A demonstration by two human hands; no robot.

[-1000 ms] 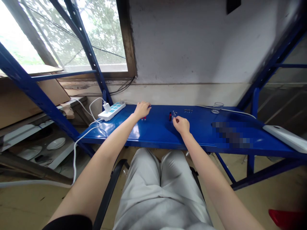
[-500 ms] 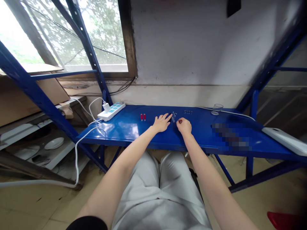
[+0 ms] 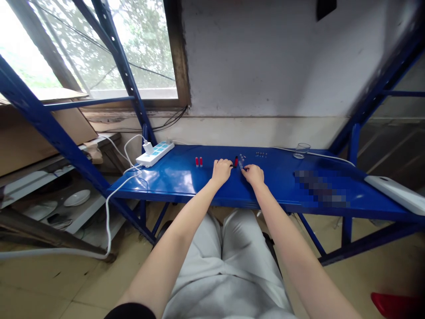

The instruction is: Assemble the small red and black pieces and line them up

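My left hand is closed above the blue tabletop, its fingers drawn together. A small dark piece shows at its fingertips, too small to name. Just right of it is a small red and black piece. Beyond that lies a cluster of small clear pieces. My right hand pinches at the near edge of this cluster, and what its fingertips hold is hidden. Farther left, two small red cylinders with pale lower ends are side by side. A row of several tiny pieces lies behind my right hand.
A white power strip with a plug and cable is at the table's left end. At the back right stands a clear glass. A blurred dark patch and a white device are on the right. Blue uprights frame the table.
My left hand has gone from spread fingers to closed and drawn slightly left, uncovering the red and black piece. My right fingertips have shifted a little toward the clear pieces.
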